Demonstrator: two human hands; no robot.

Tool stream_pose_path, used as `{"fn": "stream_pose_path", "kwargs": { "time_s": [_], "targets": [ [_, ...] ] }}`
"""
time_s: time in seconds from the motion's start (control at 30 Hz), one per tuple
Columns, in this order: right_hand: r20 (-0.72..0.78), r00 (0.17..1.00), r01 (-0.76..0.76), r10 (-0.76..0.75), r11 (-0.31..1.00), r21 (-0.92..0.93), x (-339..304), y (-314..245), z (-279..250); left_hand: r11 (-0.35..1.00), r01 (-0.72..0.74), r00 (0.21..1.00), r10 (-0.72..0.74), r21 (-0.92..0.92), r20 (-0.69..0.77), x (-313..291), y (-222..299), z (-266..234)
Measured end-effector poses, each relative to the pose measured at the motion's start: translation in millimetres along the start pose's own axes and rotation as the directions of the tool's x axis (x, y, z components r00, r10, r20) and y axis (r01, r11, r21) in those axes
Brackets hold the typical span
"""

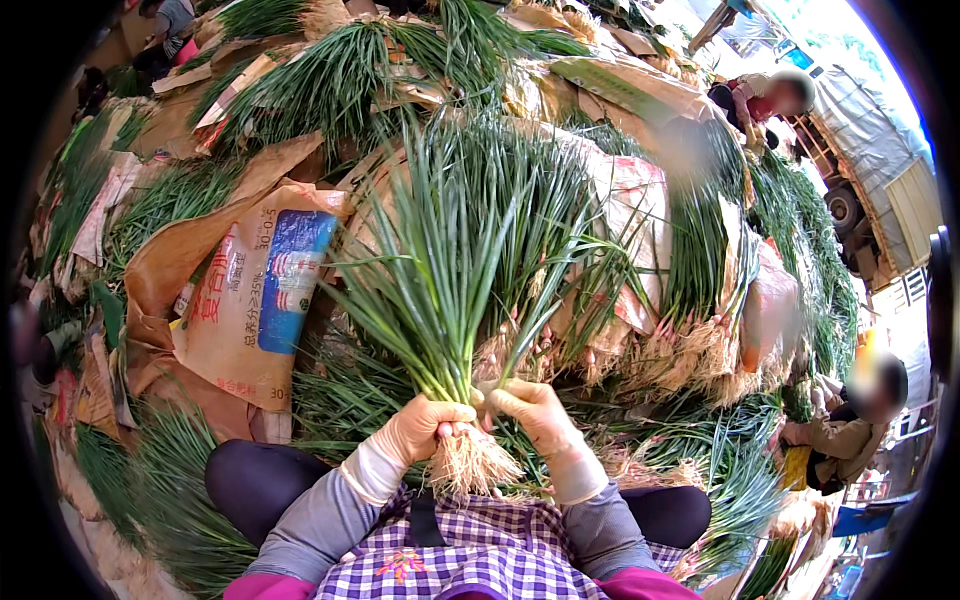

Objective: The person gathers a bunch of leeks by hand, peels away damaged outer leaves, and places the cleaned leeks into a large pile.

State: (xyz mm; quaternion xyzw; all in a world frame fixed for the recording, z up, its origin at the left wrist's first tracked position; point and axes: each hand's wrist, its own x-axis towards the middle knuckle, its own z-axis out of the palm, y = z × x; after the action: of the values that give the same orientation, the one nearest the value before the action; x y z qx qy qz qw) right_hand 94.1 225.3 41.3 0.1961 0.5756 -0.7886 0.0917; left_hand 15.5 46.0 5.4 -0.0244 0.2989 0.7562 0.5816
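Note:
In front of my lap stands a bunch of scallions (440, 260), long green leaves fanned upward and pale stringy roots hanging down. My left hand (412, 428), in a thin pale glove, is wrapped round its lower stems just above the roots. Close beside it my right hand (540, 415), gloved too, has its fingers pinched together at the base of a scallion (530, 345) whose leaves lean off to the right. Its fingertips almost meet my left thumb. A purple checked apron (480, 560) covers my lap under the roots.
More scallions (700, 250) lie in a row ahead, roots toward me, over sacks and cardboard. An orange-brown printed sack (245, 295) is at left. Loose scallions (170, 480) flank my knees. People work at the right (840, 435), far right (760, 100) and far left. A truck (860, 190) stands behind.

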Motion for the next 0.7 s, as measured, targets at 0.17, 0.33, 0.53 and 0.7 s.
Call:
{"fn": "stream_pose_path", "kwargs": {
  "time_s": [0.17, 0.33, 0.53, 0.7],
  "targets": [
    [-0.182, 0.983, 0.03, 0.017, 0.967, 0.252, 16.3, 17.3, 13.5, 0.998, 0.055, 0.982, -0.051, 0.016, -0.182, -2.2, -0.7, 17.3],
    [-0.222, 0.781, 0.334, -0.584, 0.69, -0.642, 39.2, 63.9, 15.4, 1.0, -0.003, 0.987, 0.0, -0.016, -0.162, -1.6, -2.6, 12.2],
    [-0.283, 0.909, 0.042, -0.305, 0.745, -0.666, 48.1, 26.6, -30.0, 0.924, -0.236, 0.919, 0.313, -0.3, 0.24, -22.9, 15.2, 28.9],
    [-0.5, 0.838, -0.359, -0.219, 0.469, -0.807, 80.9, 1.0, -79.7, 0.934, -0.224, 0.966, 0.251, -0.278, 0.066, -16.7, 27.6, 23.1]
  ]
}}
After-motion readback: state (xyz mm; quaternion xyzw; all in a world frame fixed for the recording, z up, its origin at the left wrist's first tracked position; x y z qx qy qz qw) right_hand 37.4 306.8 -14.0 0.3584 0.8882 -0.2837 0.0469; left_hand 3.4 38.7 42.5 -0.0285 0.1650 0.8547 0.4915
